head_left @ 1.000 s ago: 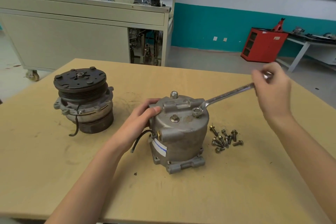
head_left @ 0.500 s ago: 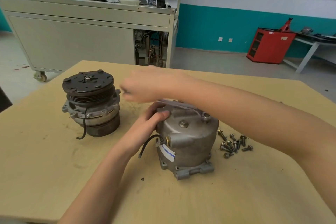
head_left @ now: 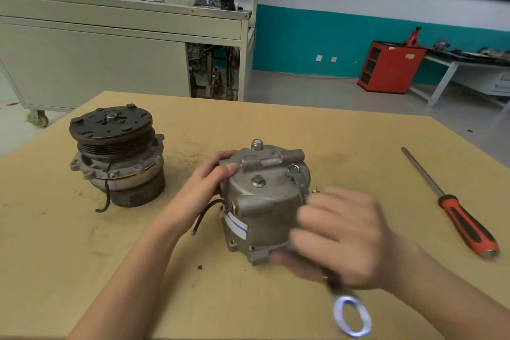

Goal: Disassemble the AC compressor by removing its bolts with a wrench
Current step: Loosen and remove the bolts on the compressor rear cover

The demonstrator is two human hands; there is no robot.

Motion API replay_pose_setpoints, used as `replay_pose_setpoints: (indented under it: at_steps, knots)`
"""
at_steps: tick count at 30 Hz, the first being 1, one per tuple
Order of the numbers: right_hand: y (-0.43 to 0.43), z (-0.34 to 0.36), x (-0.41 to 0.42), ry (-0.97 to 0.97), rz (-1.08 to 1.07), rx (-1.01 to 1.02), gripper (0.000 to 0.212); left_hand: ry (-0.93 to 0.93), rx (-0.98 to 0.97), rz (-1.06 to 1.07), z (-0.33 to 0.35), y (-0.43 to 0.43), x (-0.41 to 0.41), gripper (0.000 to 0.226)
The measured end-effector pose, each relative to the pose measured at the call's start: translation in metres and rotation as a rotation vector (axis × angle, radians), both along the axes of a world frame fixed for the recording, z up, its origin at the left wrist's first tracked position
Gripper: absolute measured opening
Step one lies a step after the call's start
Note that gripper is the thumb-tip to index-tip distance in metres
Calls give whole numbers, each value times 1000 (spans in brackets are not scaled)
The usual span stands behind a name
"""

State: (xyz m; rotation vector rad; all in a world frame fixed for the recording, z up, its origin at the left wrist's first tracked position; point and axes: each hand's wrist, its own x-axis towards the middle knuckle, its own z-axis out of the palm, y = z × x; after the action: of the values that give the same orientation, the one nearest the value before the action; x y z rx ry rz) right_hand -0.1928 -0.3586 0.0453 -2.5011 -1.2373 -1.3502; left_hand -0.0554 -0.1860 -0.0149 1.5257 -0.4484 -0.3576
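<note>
A grey AC compressor housing (head_left: 262, 201) stands upright on the wooden table (head_left: 276, 130). My left hand (head_left: 204, 188) holds its upper left edge. My right hand (head_left: 339, 240), blurred, grips a steel wrench (head_left: 352, 317) in front of the housing. One wrench end sits on a bolt (head_left: 294, 168) at the housing's top right, and the ring end sticks out below my hand. Two more bolts (head_left: 258, 181) remain on top. The loose bolts right of the housing are mostly hidden by my hand.
A second compressor part with a black pulley (head_left: 116, 157) stands at the left. A red-handled screwdriver (head_left: 455, 210) lies at the right. Beyond the table are a grey cabinet (head_left: 110, 58) and a red box (head_left: 389, 66).
My right hand has swung the wrench handle around the bolt, from far right, across the left, to the near side. My left hand stays on the housing.
</note>
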Motion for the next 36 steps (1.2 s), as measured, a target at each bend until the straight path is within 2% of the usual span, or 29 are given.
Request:
replay_pose_setpoints:
  at_steps: [2, 3, 5, 7, 8, 11, 13, 15, 19, 23, 30, 34, 36]
  knots:
    - [-29, -16, -11, -3, -96, 179, 39, 1, 1, -10, 0, 1, 0, 41]
    - [-38, -25, -14, 59, -110, 332, 32, -1, -6, -10, 0, 1, 0, 40]
    - [-45, -37, -11, 265, -65, 872, 23, -6, -12, -9, 0, 1, 0, 39]
    - [-48, -39, 0, 545, 103, 1452, 29, -5, -23, -9, 0, 0, 0, 40]
    - [-52, -38, 9, 662, 166, 1605, 32, -5, -22, -6, 0, 0, 0, 40]
    - [-60, -29, 44, 854, 288, 1862, 21, -4, -12, -7, -1, 1, 0, 42]
    - [-60, -28, 64, 940, 350, 1947, 16, -8, -11, -10, -1, 0, 1, 41]
    - [-52, -29, 77, 1012, 362, 1928, 15, -9, -16, 0, -2, 0, 2, 40]
    - [-39, -27, 90, 1123, 216, 1801, 19, -18, -3, -2, -3, 1, 4, 41]
    - [-39, -19, 95, 1209, 145, 1760, 28, -22, -12, -7, -4, 1, 3, 42]
    - [-43, -23, 89, 1233, 386, 1899, 23, -18, 3, -7, -5, 1, 4, 42]
    - [-43, -23, 84, 1214, 466, 1949, 18, -25, 21, -12, -6, 2, 5, 50]
    - [-43, -22, 83, 1185, 515, 1977, 19, -25, 17, -13, -6, 2, 6, 43]
